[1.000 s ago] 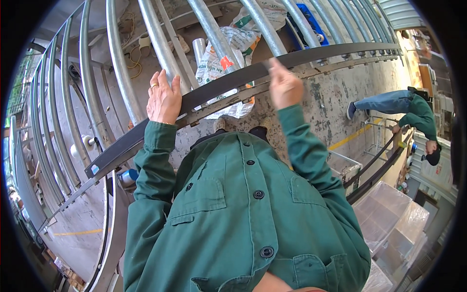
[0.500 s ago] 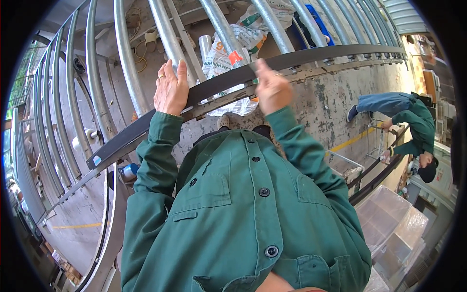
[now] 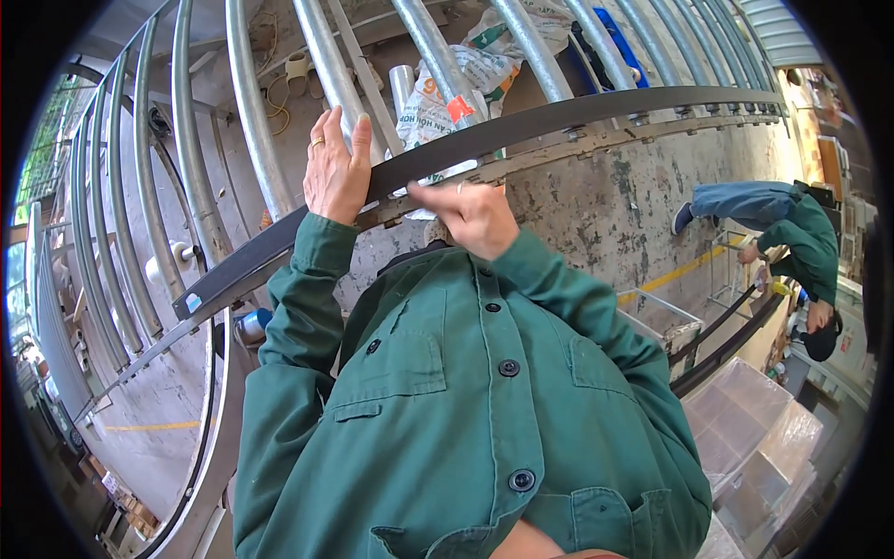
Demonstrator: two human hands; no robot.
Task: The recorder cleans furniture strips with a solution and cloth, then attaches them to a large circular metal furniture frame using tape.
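A long black strip curves across in front of me, at the near ends of a row of galvanised metal pipes. My left hand lies against the strip, its fingers stretched upward beside a pipe and its thumb at the strip's edge; it is open. Lower and to the right, my right hand points its index finger left at the strip's near edge. Its other fingers are curled and partly hidden, and nothing shows in it. The fingertip is blurred. An orange-red tag sits on one pipe.
Below the strip runs a worn metal rail. Printed white sacks and a blue crate lie beyond the pipes. At the right, a co-worker in green bends over dark bars. Clear plastic-wrapped boxes stand at lower right.
My right hand has moved left and down, off the top of the strip to its near edge, with the index finger now stretched out. The left hand keeps its place on the strip.
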